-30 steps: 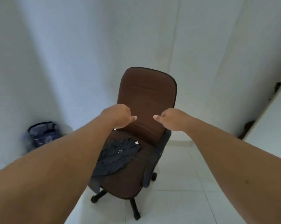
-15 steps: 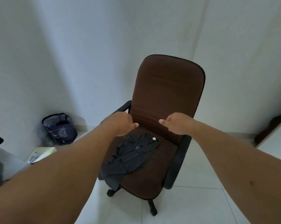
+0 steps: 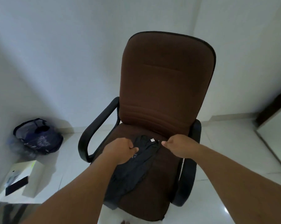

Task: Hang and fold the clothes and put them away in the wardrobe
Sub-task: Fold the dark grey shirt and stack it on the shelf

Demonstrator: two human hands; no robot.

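A dark garment with a small white label at its collar lies crumpled on the seat of a brown office chair with black armrests. My left hand is down on the garment's upper left part, fingers curled and thumb against the forefinger, pinching the fabric. My right hand hovers at the collar's right side with its fingers curled and thumb pointing left, just short of the cloth. The garment's lower left part is hidden under my left forearm.
A dark bag sits on the floor in the left corner. A white box with a black item lies on a white surface at lower left. A white furniture edge stands at the right. White walls stand behind the chair.
I have come closer to the chair and look down on it more steeply. Both hands dropped from in front of the backrest to the garment on the seat.
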